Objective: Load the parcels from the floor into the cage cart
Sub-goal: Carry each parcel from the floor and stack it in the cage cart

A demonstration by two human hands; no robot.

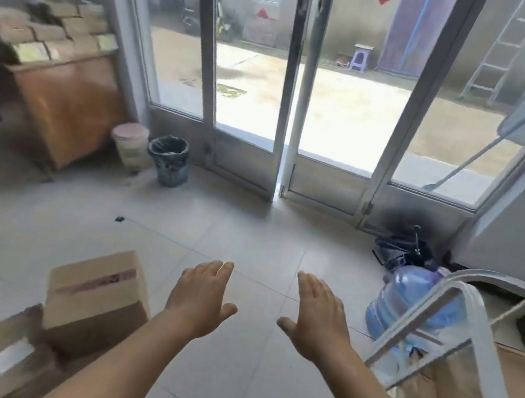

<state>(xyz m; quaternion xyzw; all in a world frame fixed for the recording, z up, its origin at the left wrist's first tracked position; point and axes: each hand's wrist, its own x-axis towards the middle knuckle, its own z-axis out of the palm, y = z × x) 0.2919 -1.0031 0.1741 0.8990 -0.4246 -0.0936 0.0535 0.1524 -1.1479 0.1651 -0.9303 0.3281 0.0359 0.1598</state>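
Both hands out in front, low centre of the frame: left hand and right hand with fingers straight, palms turned toward each other, nothing held in either. They hang above the pale tiled floor, a gap between them. Just left of the left hand, a taped cardboard parcel sits on the floor, and lower left another parcel with a white label, blurred. At the lower right, the white tube frame of the cage cart, brown cardboard showing inside it. Behind its frame lies a blue water jug. Farther up, glass doors standing slightly ajar, a black bin at their left foot, and at upper left a wooden desk stacked with boxes.
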